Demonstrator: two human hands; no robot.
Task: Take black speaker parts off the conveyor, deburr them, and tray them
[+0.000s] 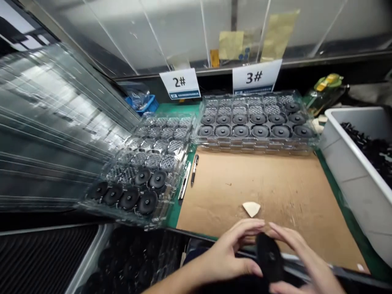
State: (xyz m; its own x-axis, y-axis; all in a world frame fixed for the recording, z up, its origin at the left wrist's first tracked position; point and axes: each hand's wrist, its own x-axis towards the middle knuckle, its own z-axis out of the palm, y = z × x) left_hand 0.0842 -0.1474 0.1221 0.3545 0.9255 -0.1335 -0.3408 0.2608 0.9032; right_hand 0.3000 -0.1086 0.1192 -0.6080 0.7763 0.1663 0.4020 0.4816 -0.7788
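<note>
Left hand: the left hand (pixel 234 254) is gripping the black disc (pixel 270 258) from its left side, with the thumb pressing near its edge and the fingers curving over the top.
Right hand: the right hand (pixel 301 259) is gripping the same disc from the other side, with its thumb touching the lower edge.
Black disc: it is tilting nearly on edge between the hands, at the near edge of the counter (pixel 175 210).
White wedge: the white wedge (pixel 251 208) is lying just beyond the fingertips, on the cardboard (pixel 232 171).
Left tray: the clear left tray (pixel 168 161) is holding four discs in its nearest row and two in the next.
Pen and cutter: the pen (pixel 194 170) and what looks like a cutter (pixel 185 181) are lying side by side at the cardboard's left edge.
Grey bin: the grey bin (pixel 352 171) is standing at the right, holding small black parts (pixel 378 153).
Far tray: the far tray (pixel 257 143) is carrying two full rows of discs, plus one behind at the right end.
Cards: "2#" (pixel 180 83) and "3#" (pixel 256 77) are hanging behind.
</note>
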